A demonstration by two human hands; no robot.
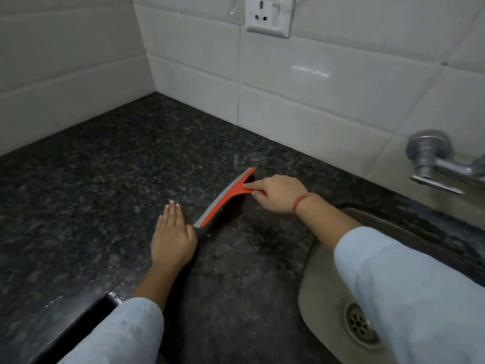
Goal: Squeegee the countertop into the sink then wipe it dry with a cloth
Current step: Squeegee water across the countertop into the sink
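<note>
Orange grey-bladed squeegee [234, 192] gripped in your right hand [275, 196]; left hand [173, 239] flat, straight-fingered, on speckled granite countertop [105, 179]. Keep blade [222, 197] flush, pull right toward steel sink [320, 274].

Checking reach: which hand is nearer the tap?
Right. The right hand, gripping the squeegee handle, is left of the tap; the left hand lies flat farther left on the countertop.

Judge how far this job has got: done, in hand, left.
Done: nothing plainly finished. In hand: the right hand grips the squeegee, blade on the countertop near the sink; the left hand lies flat. Left: finishing the squeegeeing, then drying; no cloth shows.
</note>
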